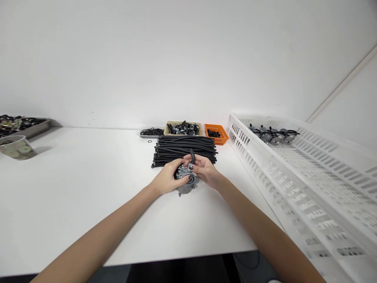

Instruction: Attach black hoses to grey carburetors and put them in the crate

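Note:
My left hand [169, 176] is wrapped round a grey metal carburetor [186, 189] over the middle of the table. The thumb lies across its round opening. At the top of the carburetor, my right hand [205, 169] pinches a short, bent black rubber hose [192, 156], whose free end points up. Fingers hide where hose and body meet, so I cannot tell how far it is pushed on. Just behind both hands lies a wide bundle of long black hoses [185, 146].
At the back stand a pale tray [141, 134] of black rings, a yellow tray [202, 129] of black parts and an orange basket [226, 136]. A big white crate [265, 179] with several carburetors [273, 135] fills the right. A cup [17, 148] and metal tray [41, 126] stand left.

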`<state>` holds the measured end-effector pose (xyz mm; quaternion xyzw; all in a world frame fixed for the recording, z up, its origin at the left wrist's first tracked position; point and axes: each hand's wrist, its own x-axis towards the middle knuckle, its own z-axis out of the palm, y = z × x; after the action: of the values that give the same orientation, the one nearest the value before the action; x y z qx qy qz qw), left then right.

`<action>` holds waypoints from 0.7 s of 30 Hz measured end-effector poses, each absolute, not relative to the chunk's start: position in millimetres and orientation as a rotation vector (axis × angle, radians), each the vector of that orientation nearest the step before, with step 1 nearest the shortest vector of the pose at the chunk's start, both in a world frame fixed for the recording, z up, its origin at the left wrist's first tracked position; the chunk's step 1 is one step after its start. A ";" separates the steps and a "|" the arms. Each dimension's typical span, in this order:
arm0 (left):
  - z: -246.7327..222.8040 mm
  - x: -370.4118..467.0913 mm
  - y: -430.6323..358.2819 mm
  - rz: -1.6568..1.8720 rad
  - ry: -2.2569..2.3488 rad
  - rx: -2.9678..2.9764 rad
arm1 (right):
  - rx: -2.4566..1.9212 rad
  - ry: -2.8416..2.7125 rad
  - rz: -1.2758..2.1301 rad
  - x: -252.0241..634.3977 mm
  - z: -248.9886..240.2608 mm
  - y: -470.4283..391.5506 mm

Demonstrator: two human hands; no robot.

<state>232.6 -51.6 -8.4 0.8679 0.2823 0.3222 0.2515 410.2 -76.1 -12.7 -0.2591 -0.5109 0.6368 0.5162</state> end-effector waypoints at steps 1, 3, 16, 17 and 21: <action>-8.3 232.8 -51.7 0.880 0.766 2.360 | -0.622 -1.221 1.539 410.8 -12.6 -76.2; -8.3 233.1 -51.5 0.880 0.767 2.360 | -0.610 -1.210 1.570 412.6 -12.6 -75.9; -10.6 232.7 -49.8 0.872 0.780 2.371 | -0.513 -1.171 1.641 417.5 -13.3 -73.5; -10.5 232.6 -49.9 0.870 0.780 2.370 | -0.518 -1.170 1.636 417.2 -13.4 -73.8; -9.7 232.6 -50.4 0.870 0.774 2.366 | -0.548 -1.166 1.597 414.9 -12.9 -74.8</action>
<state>232.6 -50.4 -9.7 0.8689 0.2844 0.3193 0.2495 414.9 -74.8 -12.9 -0.2285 -0.4859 0.6655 0.5184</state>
